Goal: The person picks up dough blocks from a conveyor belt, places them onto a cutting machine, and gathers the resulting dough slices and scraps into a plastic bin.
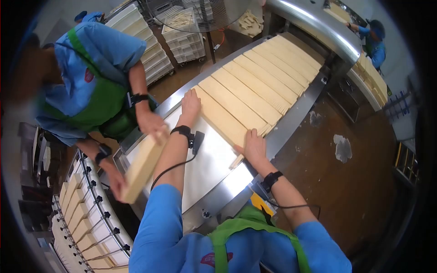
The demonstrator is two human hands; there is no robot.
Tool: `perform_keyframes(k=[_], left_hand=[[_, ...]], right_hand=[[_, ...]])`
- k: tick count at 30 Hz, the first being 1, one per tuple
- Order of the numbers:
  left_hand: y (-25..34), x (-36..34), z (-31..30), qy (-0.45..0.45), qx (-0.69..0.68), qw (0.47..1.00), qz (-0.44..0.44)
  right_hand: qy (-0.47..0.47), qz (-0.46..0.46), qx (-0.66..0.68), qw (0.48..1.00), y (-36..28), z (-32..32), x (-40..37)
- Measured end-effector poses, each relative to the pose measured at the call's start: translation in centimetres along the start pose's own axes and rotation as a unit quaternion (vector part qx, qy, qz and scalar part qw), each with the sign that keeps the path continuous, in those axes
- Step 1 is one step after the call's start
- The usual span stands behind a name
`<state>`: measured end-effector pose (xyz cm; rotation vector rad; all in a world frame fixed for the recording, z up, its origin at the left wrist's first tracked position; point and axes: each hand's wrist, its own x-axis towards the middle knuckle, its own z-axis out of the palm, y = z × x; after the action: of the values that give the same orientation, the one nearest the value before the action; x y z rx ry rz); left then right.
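Pale yellow dough sheets lie in long stacks, side by side, on the conveyor. My left hand [191,105] curls its fingers over the far left end of the nearest stack of dough sheets [221,116]. At that stack's other end, my right hand [255,146] grips the corner, thumb toward the near side. A small dough strip [236,161] sticks out just below my right thumb. More dough stacks [268,75] run away behind the nearest one, their layered edges showing on the right. Both my wrists wear black bands, with a cable on each.
Across the conveyor [193,170], on the left, a co-worker holds a dough block [144,166] close to my left forearm. A rack with rods and knobs [98,200] stands lower left. A metal machine cover [323,27] spans the far end. White crates [182,43] stand behind.
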<state>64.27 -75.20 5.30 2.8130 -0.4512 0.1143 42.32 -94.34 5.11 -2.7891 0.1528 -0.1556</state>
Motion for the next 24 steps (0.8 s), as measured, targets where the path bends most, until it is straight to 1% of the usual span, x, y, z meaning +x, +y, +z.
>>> perform_keyframes(k=[3,6,8,9,11,13,14,16,17,18,19,20,22,23,24], left_hand=[[-2.4,2.0,2.3,-0.035,0.032,0.998,-0.048],[-1.1,1.7,0.4,-0.061,0.025,0.994,-0.083],[-0.5,0.9,-1.1,-0.115,0.046,0.985,-0.122],[-0.6,0.5,-1.9,-0.136,0.056,0.979,-0.143],[-1.8,-2.1,-3.0,-0.12,0.051,0.975,-0.182],[-3.6,-6.0,-5.2,-0.118,0.047,0.964,-0.234],[-4.6,-8.6,-6.1,-0.096,0.046,0.959,-0.262],[-5.7,-13.7,-8.0,-0.094,0.034,0.947,-0.305],[-6.8,-15.9,-7.6,-0.052,0.012,0.959,-0.279],[-8.0,-18.0,-7.0,-0.008,-0.008,0.968,-0.251],[-8.8,-19.8,-7.2,0.025,-0.068,0.972,-0.222],[-10.0,-21.7,-6.3,0.085,-0.17,0.955,-0.227],[-10.3,-25.1,-6.6,0.145,-0.287,0.896,-0.307],[-10.7,-26.8,-7.0,0.177,-0.345,0.859,-0.335],[-12.0,-28.6,-6.9,0.255,-0.359,0.829,-0.344]], right_hand=[[0.015,-0.016,0.005,1.0,-0.1,0.3,0.0],[0.028,-0.033,0.009,0.999,0.1,0.3,-0.3],[0.02,-0.044,0.012,0.999,0.2,0.1,-0.3],[0.001,-0.044,0.015,0.999,0.2,-0.1,0.0],[-0.049,-0.054,0.024,0.997,0.1,-0.6,0.3],[-0.104,-0.096,0.049,0.989,-0.3,-1.8,0.6],[-0.119,-0.13,0.076,0.981,-0.3,-2.1,0.8],[-0.159,-0.179,0.138,0.961,-0.6,-2.3,1.7],[-0.184,-0.194,0.172,0.948,-1.2,-2.0,2.3],[-0.202,-0.176,0.135,0.954,-1.6,-1.2,2.6],[-0.217,-0.159,0.094,0.958,-2.2,-0.5,2.7],[-0.217,-0.172,0.099,0.956,-3.1,0.0,2.6],[-0.21,-0.191,0.108,0.953,-5.5,0.3,2.4],[-0.192,-0.221,0.118,0.949,-7.2,0.6,1.7],[-0.174,-0.248,0.129,0.944,-8.9,0.9,0.8]])
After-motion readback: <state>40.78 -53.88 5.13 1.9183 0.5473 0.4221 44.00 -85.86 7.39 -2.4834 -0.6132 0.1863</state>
